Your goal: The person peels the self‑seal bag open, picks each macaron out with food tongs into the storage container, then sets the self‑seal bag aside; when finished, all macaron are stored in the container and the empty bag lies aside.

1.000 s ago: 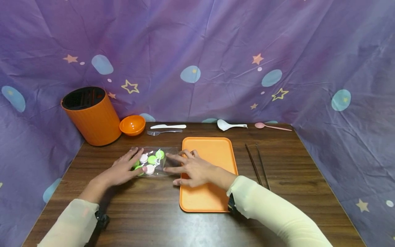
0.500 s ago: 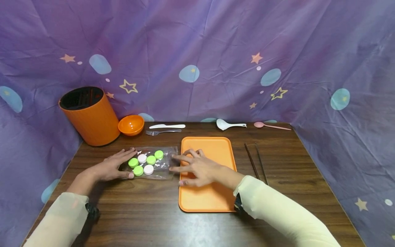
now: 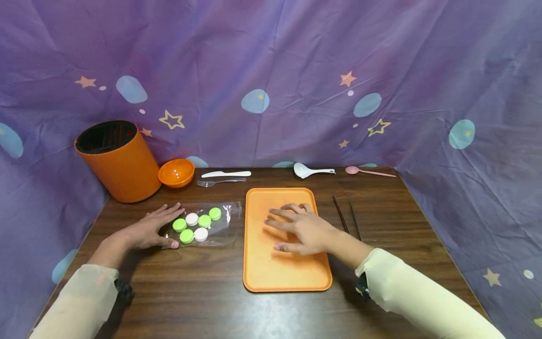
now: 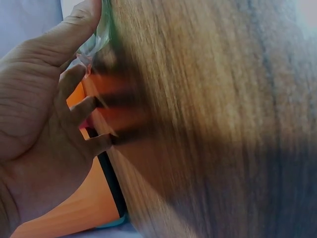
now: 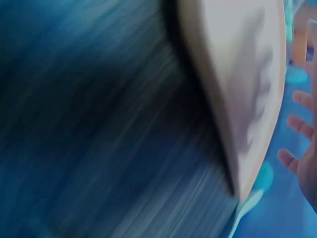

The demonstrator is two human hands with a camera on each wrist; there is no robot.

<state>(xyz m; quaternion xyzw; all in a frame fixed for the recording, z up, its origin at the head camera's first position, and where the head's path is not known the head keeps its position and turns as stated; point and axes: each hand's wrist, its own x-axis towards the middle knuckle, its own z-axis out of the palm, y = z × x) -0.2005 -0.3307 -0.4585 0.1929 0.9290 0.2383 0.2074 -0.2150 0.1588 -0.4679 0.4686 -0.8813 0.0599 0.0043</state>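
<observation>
A flat clear plastic bag [image 3: 223, 231] with several green and white round pieces [image 3: 204, 221] inside lies left of the orange tray [image 3: 262, 273]. My left hand [image 3: 151, 230] rests at the bag's left end, fingers spread and thumb along its near corner. In the left wrist view, the bag's edge [image 4: 102, 37] shows by the thumb of that hand [image 4: 44, 106]. Over the tray hovers my right hand [image 3: 308, 230], fingers spread and holding nothing. The right wrist view catches only part of the hand [image 5: 308, 158], with its shadow falling on the tray [image 5: 223, 44].
An orange knife block [image 3: 123, 169] and an orange bowl [image 3: 176, 173] stand at the back left. Along the back edge lie a white knife [image 3: 226, 174], clear fork [image 3: 222, 181], white ladle [image 3: 312, 171] and pink spoon [image 3: 368, 172]. Two dark chopsticks [image 3: 341, 214] lie right of the tray.
My left hand has slid left off the pieces to the bag's end. My right hand has moved right, away from the bag and over the tray. The bag lies flat, its pieces uncovered.
</observation>
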